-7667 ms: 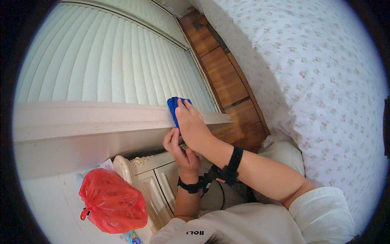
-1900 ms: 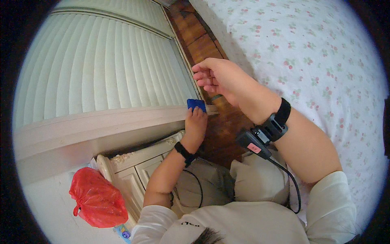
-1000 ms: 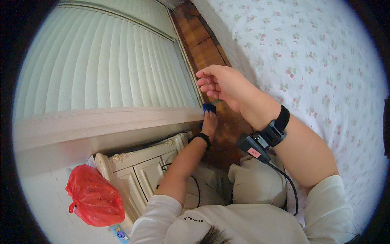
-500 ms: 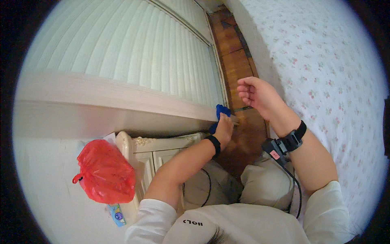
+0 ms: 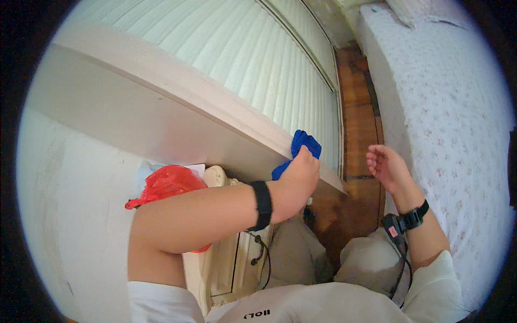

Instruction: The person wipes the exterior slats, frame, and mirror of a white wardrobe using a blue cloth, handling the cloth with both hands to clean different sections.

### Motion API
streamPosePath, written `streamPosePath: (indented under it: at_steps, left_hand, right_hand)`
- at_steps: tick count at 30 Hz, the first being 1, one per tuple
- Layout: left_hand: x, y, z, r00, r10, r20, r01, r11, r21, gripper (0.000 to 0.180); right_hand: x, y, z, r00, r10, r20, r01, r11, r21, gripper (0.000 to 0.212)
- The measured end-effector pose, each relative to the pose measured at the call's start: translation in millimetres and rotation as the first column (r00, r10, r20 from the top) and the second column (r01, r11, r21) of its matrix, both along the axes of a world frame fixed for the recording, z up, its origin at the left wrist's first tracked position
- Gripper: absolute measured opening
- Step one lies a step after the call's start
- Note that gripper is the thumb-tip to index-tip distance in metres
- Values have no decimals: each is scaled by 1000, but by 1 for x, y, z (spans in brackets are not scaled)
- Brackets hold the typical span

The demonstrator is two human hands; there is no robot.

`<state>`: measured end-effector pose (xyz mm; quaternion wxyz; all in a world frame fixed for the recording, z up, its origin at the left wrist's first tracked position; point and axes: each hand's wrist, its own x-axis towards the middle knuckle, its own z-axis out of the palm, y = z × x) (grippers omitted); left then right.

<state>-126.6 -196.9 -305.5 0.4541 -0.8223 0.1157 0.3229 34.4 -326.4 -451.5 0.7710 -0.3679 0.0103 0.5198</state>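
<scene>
My left hand (image 5: 299, 180) is closed on a blue cloth (image 5: 306, 144), pressing it against the pale edge panel (image 5: 237, 125) of the wardrobe. Part of the cloth sticks out past my fingers on both sides of the panel's edge. My right hand (image 5: 389, 168) hangs over the gap beside the bed, its fingers loosely curled with nothing visible in them. A black strap circles each wrist, and a small black device with a cable sits at the right one.
White ribbed wardrobe doors (image 5: 231, 64) stand ahead on the left. A cream cabinet (image 5: 223, 264) carries a red plastic bag (image 5: 171, 182), partly behind my left forearm. On the right is a bed with a flowered sheet (image 5: 452, 107). Brown floor tiles (image 5: 358, 129) run between wardrobe and bed.
My left hand has come up along the wardrobe's edge panel with the blue cloth, from lower near the floor. The view has shifted, and my right hand stays loosely curled beside the bed.
</scene>
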Motion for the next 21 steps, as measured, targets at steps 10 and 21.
streamPosePath:
  at_steps: [10, 21]
  left_hand:
    - [-21, 21, 160, 915, -74, 396, 144, 978, -150, 22]
    - [-27, 17, 305, 763, -78, 642, 136, 990, -41, 31]
  right_hand:
    - [-7, 2, 7, 1000, 30, -4, -29, 999, 32, 14]
    - [6, 0, -13, 996, 4, -91, -2, 1000, 31, 13]
